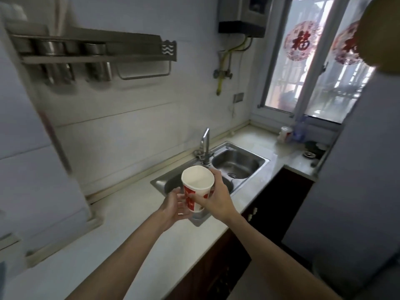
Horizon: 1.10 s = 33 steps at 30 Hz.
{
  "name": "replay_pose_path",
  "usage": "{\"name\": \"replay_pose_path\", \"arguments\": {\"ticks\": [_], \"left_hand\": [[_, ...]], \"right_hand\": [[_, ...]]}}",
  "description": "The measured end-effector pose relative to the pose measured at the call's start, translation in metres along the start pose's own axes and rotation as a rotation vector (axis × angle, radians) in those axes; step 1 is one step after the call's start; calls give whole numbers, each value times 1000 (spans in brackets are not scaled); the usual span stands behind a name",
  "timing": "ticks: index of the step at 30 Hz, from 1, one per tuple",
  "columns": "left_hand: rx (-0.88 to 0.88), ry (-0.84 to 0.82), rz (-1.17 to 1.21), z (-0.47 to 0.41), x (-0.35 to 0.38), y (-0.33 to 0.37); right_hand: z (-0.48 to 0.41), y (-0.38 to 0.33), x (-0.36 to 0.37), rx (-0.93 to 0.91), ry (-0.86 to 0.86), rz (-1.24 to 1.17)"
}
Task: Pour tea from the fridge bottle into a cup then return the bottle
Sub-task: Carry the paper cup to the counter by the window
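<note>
Head view, single frame, all positions referred to the sink (pixel 263 158).

Task item: the cup (pixel 198 186), white paper with red print, is held in the air over the near-left basin of the sink, clear of the worktop (pixel 129 230). It stands close to upright, its mouth tipped slightly towards the camera. The inside that shows is plain white.

Left hand (pixel 173 205): the forearm enters from the lower left and runs out over the worktop towards the sink. The palm is turned up and inward. The thumb lies against the cup's lower left wall and the fingers curl under its base, so the hand grips the cup from below.

Right hand (pixel 217 197): the forearm enters from the lower right, crossing the worktop's front edge. The back of the hand faces the camera. The thumb lies across the printed front of the cup and the fingers wrap round its far side up to the rim, a firm grip on the cup's right wall.

Surroundings: the tap (pixel 205 141) rises just behind the sink, directly beyond the cup. A metal wall rack (pixel 93 50) hangs well above and left of the sink. A window (pixel 303 61) is above and right of it. A red-and-white can (pixel 284 133) stands on the worktop beyond the sink's right end. A tall grey unit (pixel 357 191) stands right of the sink.
</note>
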State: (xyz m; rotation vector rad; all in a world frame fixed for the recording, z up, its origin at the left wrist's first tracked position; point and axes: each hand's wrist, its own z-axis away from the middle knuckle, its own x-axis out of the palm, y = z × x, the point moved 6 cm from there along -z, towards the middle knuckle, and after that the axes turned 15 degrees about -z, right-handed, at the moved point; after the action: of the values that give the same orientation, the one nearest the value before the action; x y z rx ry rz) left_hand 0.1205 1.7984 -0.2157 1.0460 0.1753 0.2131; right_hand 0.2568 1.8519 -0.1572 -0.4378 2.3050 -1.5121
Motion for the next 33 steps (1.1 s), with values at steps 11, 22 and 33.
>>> {"name": "replay_pose_path", "arguments": {"ticks": [11,22,33], "left_hand": [[-6,-256,-82,-58,168,44],[-52,-460,-139,-152,297,113],[-63,-537,-231,-224,370,164]], "right_hand": [[4,6,-163,31,220,137],[-46,33,-298,114,451,199],[-98,76,-378,135,552,216]]}}
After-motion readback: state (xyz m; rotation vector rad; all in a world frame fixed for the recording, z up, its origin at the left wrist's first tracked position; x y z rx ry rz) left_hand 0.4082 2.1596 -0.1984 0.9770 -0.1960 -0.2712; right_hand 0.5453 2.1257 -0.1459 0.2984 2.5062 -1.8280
